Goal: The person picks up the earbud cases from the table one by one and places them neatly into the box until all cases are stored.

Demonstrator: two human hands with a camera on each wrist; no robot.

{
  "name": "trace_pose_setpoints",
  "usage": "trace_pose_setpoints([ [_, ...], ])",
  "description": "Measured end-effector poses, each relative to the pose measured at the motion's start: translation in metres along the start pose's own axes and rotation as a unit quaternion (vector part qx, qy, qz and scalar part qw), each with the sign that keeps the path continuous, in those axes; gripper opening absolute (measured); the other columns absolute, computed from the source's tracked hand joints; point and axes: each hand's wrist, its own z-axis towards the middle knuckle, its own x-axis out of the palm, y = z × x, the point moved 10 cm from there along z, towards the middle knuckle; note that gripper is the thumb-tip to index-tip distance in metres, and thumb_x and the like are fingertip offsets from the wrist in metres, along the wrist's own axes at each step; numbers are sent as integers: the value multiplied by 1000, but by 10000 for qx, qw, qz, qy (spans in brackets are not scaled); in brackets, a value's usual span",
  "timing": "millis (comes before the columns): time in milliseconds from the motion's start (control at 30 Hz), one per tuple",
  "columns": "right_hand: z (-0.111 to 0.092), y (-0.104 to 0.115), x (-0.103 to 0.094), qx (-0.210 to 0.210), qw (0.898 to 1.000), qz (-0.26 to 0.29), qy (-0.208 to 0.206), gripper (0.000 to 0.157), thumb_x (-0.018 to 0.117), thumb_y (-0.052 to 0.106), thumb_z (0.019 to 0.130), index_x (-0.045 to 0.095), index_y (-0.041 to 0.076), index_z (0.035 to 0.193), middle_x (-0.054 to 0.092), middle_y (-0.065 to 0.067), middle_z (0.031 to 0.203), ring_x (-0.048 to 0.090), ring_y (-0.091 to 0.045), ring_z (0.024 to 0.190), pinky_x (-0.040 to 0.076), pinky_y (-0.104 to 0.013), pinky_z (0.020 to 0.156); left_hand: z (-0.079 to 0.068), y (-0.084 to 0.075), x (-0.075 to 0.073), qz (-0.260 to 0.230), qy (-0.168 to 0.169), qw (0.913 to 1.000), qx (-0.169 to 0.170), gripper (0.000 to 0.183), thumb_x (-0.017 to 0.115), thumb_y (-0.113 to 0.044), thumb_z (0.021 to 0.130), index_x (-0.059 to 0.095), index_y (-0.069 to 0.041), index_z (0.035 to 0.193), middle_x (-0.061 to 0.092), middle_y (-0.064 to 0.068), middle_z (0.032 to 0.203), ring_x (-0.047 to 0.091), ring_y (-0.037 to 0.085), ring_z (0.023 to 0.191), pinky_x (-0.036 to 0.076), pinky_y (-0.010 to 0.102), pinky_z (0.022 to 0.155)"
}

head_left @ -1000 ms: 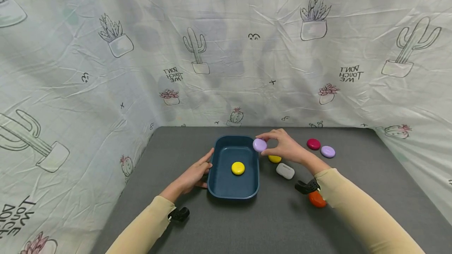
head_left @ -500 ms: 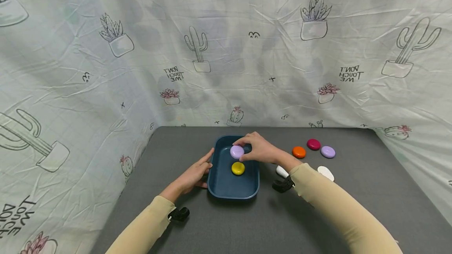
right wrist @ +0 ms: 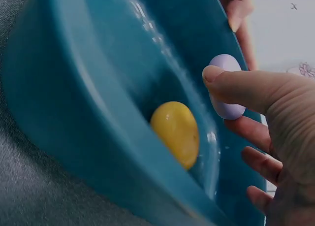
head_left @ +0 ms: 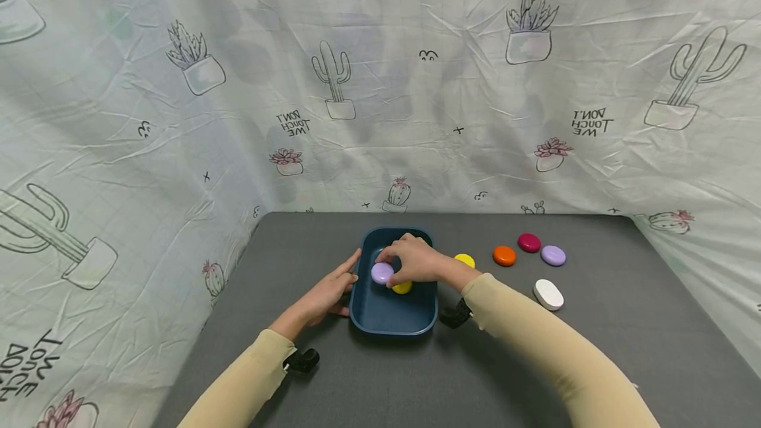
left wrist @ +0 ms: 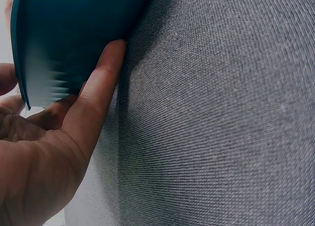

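My right hand (head_left: pixel 416 260) pinches a glossy lavender rounded disc (head_left: pixel 382 273) between thumb and fingers. It holds the disc over the inside of a deep blue rectangular tray (head_left: pixel 389 319). A yellow rounded disc (right wrist: pixel 174 132) lies on the tray floor, partly covered by that hand in the head view. Along the tray's left side rests my left hand (head_left: pixel 324 294). In the left wrist view its thumb (left wrist: pixel 93 100) lies straight against the outer wall, and other fingers touch the wall nearer the rim.
Right of the tray lie another yellow disc (head_left: pixel 466 260), an orange one (head_left: pixel 504 255), a crimson one (head_left: pixel 528 242), a second lavender one (head_left: pixel 553 255) and a white one (head_left: pixel 548 294). A cactus-print curtain (head_left: pixel 380 84) hangs behind the grey table (head_left: pixel 368 382).
My right hand has carried the lavender disc leftward from the tray's right rim to over its inside. The forearm now covers the white case seen earlier. My left hand has stayed put.
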Motion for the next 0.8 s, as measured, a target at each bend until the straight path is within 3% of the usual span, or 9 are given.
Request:
trace_pose_setpoints([
  [233,1,4,4,-191,9998,-43,80,54,82,38,87,67,24,138,65,1,123,42,-29,128,31,-56,105,0,0,1,-18,21,10000,-45,62,40,-25,109,16,-46,163,35,20,158,40,41,142,58,50,78],
  [467,-12,-5,-19,-72,9990,305,-305,58,81,35,88,64,21,141,64,1,131,40,-27,129,29,-57,108,0,-1,1,8,-104,9999,-99,63,40,-23,107,18,-46,162,26,20,163,37,43,144,58,50,76],
  [800,-45,-29,-51,145,9943,735,-755,60,82,35,88,62,22,144,62,-4,132,41,-26,126,36,-55,102,2,-2,2,21,-195,9998,-73,66,41,-22,106,18,-45,163,17,16,168,38,44,143,58,50,75],
])
